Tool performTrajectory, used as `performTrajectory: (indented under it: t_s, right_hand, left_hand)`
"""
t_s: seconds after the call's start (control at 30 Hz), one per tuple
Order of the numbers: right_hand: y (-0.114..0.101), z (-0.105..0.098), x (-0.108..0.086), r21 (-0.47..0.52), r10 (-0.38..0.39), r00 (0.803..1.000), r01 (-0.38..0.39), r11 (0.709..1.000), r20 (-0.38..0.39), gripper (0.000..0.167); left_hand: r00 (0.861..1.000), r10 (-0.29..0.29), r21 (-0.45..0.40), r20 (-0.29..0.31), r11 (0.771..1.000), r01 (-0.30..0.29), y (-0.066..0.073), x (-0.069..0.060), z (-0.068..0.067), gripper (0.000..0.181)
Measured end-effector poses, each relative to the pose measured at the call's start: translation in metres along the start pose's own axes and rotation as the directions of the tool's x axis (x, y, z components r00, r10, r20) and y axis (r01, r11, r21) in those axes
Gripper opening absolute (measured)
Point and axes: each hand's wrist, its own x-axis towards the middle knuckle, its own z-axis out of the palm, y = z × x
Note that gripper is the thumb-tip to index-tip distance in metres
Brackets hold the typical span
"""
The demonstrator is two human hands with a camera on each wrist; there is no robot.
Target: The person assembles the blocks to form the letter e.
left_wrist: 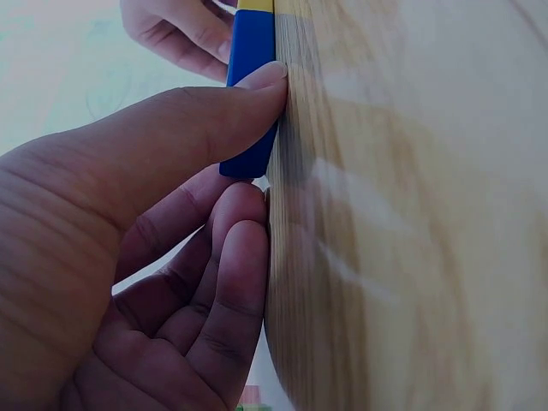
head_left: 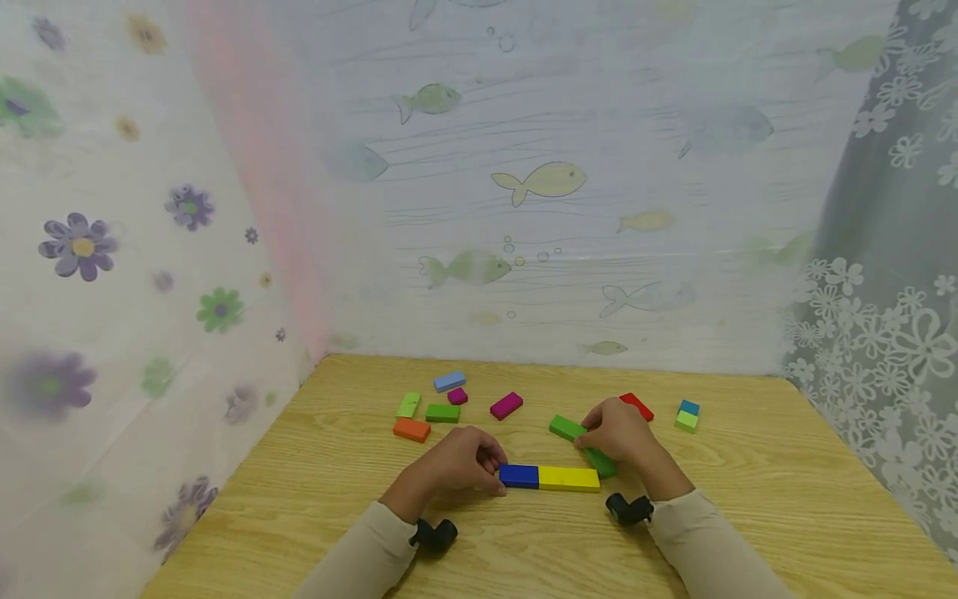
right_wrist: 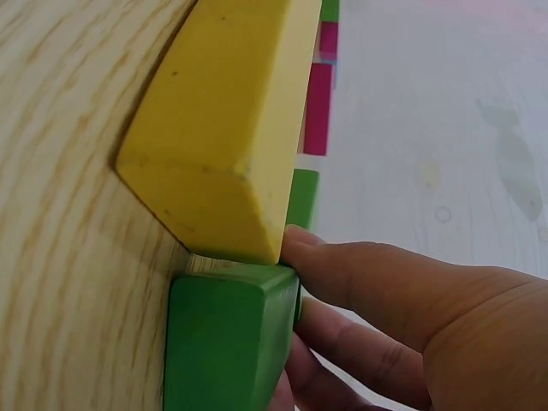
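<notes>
Pale sleeves (head_left: 359, 553) nearest, cut off by the lower frame edge, black wrist cameras (head_left: 436, 537) at the cuffs. Left hand (head_left: 464, 462) nearly closed, thumb and curled fingers pinching the free end of the blue block (head_left: 519, 477), presumably to steady it against the yellow block (head_left: 569, 479), end to end between the hands. Right hand (head_left: 619, 426) curled over the angled green block (head_left: 603, 463), apparently gripping it for control of the corner beside the yellow end. Just beyond the right thumb, a second green block (head_left: 566, 427); past the knuckles, a partly covered red block (head_left: 637, 406). Right fingertips mostly screened; green-to-yellow contact hard to confirm.
</notes>
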Motion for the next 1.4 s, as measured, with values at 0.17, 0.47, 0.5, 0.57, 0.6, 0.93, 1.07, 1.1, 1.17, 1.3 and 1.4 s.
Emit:
performTrajectory:
  t_s: [0.17,0.47,0.5,0.57,0.6,0.93,1.07,1.1,1.17,1.3,1.4]
  right_hand:
    - [0.0011,0.0005,0.0010,0.000,-0.007,1.000,0.007,1.000,-0.001,0.030]
    - [0.0007,-0.0003,0.0008,-0.003,-0.013,1.000,0.013,1.000,-0.006,0.030]
    - [0.0008,-0.0004,0.0009,-0.004,-0.015,1.000,0.015,1.000,-0.006,0.030]
    - [0.0009,-0.0004,0.0006,-0.007,-0.018,1.000,0.018,1.000,-0.007,0.029]
    - [0.0010,-0.0004,0.0007,-0.008,-0.019,1.000,0.019,1.000,-0.008,0.029]
    - [0.0000,0.0001,0.0003,-0.011,-0.007,1.000,0.007,1.000,0.003,0.029]
    - [-0.0006,-0.0002,0.0002,-0.012,-0.004,1.000,0.005,1.000,0.004,0.029]
    - [-0.0006,-0.0002,0.0003,-0.014,-0.004,1.000,0.004,1.000,0.003,0.029]
    - [-0.0006,-0.0002,0.0003,-0.018,-0.005,1.000,0.005,1.000,0.003,0.029]
    - [-0.0003,-0.0002,0.0004,-0.021,-0.009,1.000,0.009,1.000,0.001,0.030]
    - [-0.0003,-0.0003,0.0004,-0.023,-0.012,1.000,0.012,1.000,0.000,0.030]
  left_hand:
    - [1.000,-0.012,0.006,-0.002,1.000,0.012,0.0003,0.0004,0.0002,0.028]
    - [1.000,-0.018,0.003,0.001,1.000,0.018,-0.0002,0.0016,-0.0004,0.028]
    - [1.000,-0.019,0.002,0.001,1.000,0.019,-0.0002,0.0017,-0.0003,0.028]
    - [1.000,-0.018,0.004,-0.001,1.000,0.018,-0.0004,0.0018,-0.0001,0.029]
    - [1.000,-0.017,0.005,-0.001,1.000,0.017,-0.0004,0.0018,0.0000,0.029]
    - [1.000,-0.018,0.002,0.004,1.000,0.018,-0.0015,0.0017,-0.0001,0.028]
    - [1.000,-0.026,0.007,0.001,1.000,0.026,-0.0023,0.0026,0.0002,0.027]
    - [1.000,-0.026,0.007,0.001,1.000,0.026,-0.0027,0.0029,0.0004,0.027]
    - [1.000,-0.024,0.006,0.000,1.000,0.024,-0.0029,0.0031,0.0005,0.027]
    - [1.000,-0.022,0.006,-0.001,1.000,0.022,-0.0033,0.0034,0.0005,0.027]
    - [1.000,-0.020,0.006,-0.001,1.000,0.020,-0.0033,0.0034,0.0005,0.027]
